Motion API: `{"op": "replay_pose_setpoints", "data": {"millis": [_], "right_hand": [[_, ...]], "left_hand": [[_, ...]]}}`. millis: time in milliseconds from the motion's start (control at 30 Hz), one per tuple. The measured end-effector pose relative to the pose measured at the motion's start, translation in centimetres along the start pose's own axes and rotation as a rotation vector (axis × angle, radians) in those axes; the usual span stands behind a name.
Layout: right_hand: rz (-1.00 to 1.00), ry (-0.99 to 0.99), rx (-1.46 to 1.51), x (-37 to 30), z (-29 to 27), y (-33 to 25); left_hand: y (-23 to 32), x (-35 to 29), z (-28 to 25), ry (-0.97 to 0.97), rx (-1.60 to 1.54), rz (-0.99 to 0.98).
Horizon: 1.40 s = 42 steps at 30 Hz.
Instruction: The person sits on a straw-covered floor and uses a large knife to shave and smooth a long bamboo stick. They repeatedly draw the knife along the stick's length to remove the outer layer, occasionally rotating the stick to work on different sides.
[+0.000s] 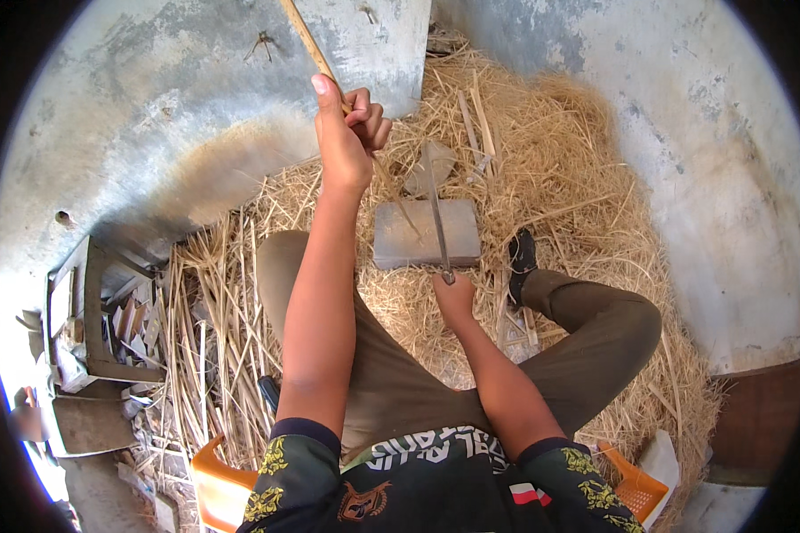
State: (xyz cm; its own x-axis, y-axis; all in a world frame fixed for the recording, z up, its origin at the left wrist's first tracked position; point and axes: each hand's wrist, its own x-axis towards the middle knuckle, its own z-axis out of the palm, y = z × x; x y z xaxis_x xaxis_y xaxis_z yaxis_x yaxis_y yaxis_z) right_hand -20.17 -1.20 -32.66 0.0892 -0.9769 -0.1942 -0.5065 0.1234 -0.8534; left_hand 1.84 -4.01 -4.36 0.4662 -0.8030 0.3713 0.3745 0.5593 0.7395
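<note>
My left hand (pixel 351 138) is raised at the upper middle, its fingers wrapped round a thin bamboo stick (pixel 307 40). The stick's upper end runs out of view; its lower part slants down towards a grey rectangular block (pixel 400 238). My right hand (pixel 454 299) is closed round the handle of a long, narrow-bladed knife (pixel 436 209), just at the block's near edge. The blade points away from me and crosses above the block's right half. Whether blade or stick touches the block, I cannot tell.
Straw-like shavings (pixel 569 133) spread beyond and right of the block. Long split strips (pixel 227 355) lie at the left, beside a wooden frame (pixel 87 311) with scraps in it. A flat stone (pixel 431 169) sits behind the block. I sit on an orange chair (pixel 218 484) between grey walls (pixel 702 178).
</note>
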Motion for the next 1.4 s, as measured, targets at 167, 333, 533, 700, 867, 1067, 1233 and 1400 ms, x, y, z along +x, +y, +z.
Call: {"op": "replay_pose_setpoints", "data": {"millis": [167,333,533,700,867,1067,1233,1400], "right_hand": [[0.253,-0.094,-0.250,-0.1,0.8,5.2],[0.210,-0.034,-0.199,0.8,1.9,7.7],[-0.039,-0.187,0.035,0.3,0.6,-6.3],[0.021,-0.168,-0.042,0.9,1.4,-6.3],[0.234,-0.249,-0.134,2.1,0.8,-3.6],[-0.023,-0.194,-0.075,1.4,1.3,-8.4],[0.176,-0.210,-0.145,2.3,2.0,-3.7],[0.130,-0.234,-0.184,1.5,0.7,-7.2]], "left_hand": [[0.2,-0.4,0.6,-0.019,-0.056,-0.047],[0.5,-0.4,-0.2,-0.086,-0.066,-0.045],[-0.4,-1.1,-0.6,0.002,-0.047,-0.008],[-0.5,-2.1,0.5,-0.016,-0.066,-0.006],[-0.8,-2.5,0.9,0.005,-0.044,-0.015],[-0.9,-1.6,1.4,0.176,0.027,0.074],[-1.2,-2.0,2.2,0.200,0.035,0.071],[-1.0,-1.1,1.7,0.293,0.083,0.133]]}}
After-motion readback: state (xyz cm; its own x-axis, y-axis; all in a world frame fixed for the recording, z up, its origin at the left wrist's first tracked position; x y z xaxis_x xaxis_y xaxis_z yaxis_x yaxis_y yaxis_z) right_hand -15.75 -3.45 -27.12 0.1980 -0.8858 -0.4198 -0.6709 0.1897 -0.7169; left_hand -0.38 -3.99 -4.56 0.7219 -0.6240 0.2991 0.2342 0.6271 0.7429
